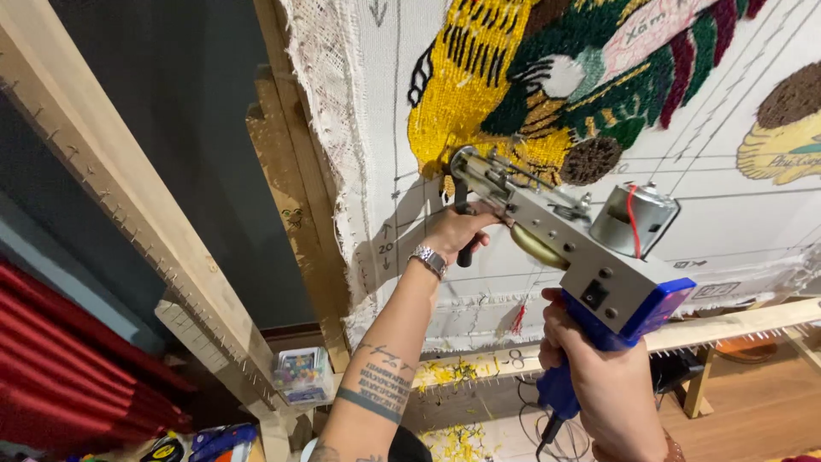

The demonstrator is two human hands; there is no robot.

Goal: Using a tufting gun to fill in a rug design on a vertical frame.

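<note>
Pointing up-left at the yellow yarn patch [457, 103], the tufting gun [564, 244] is gripped by both: left hand [453, 229] nearest the patch wraps the front handle, right hand [590, 376] clamps the blue grip.

Grey tufting gun [564, 239], blue handle, silver motor, tilted, needle tip pressed against yellow pile on stretched cloth [376, 171]

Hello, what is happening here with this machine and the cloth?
A person holds a tufting gun with both hands against a white cloth stretched on a wooden frame. The right hand grips the blue handle, the left hand the black front grip. A yellow and green yarn design is partly filled in.
</note>
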